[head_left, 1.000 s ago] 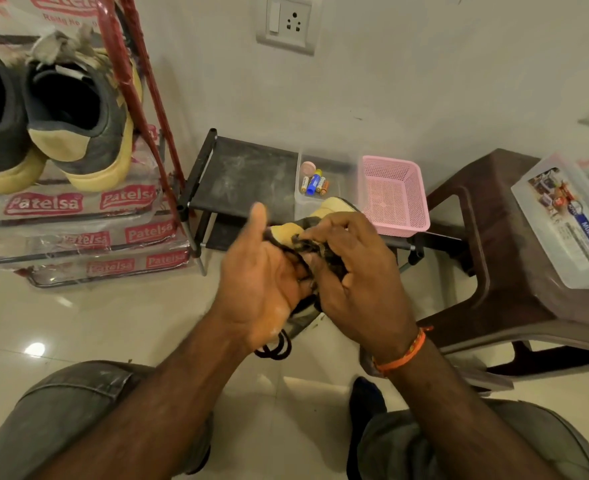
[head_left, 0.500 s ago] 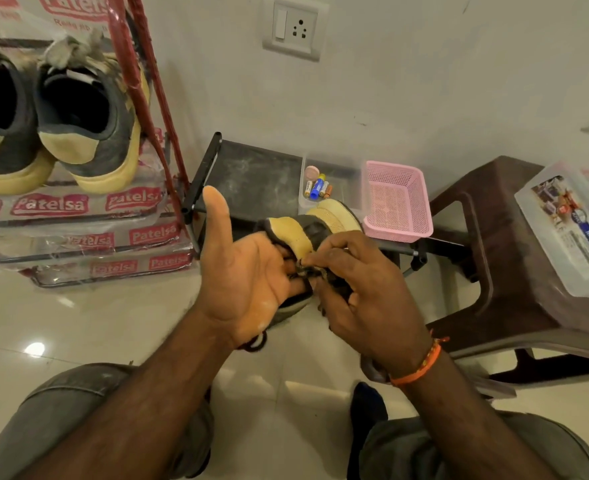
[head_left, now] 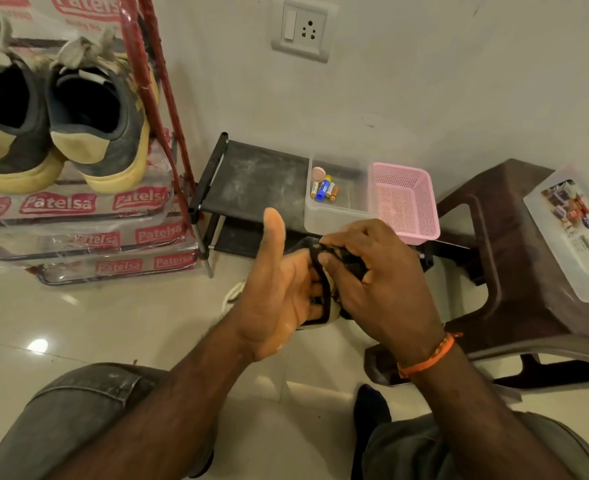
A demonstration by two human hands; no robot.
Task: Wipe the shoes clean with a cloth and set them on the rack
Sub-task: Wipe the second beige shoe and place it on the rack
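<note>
Hands meet over a dark shoe (head_left: 315, 311): the left hand (head_left: 272, 299) cradles it, thumb raised, while the right hand (head_left: 372, 282) pinches its lace (head_left: 320, 271). Tugging risks twisting the shoe from that loose left grip to the floor.

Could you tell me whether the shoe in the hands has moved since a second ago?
Yes. The shoe has dropped: its yellow heel overlapped the clear container earlier and now sits hidden below it, behind the left hand and right hand.
</note>
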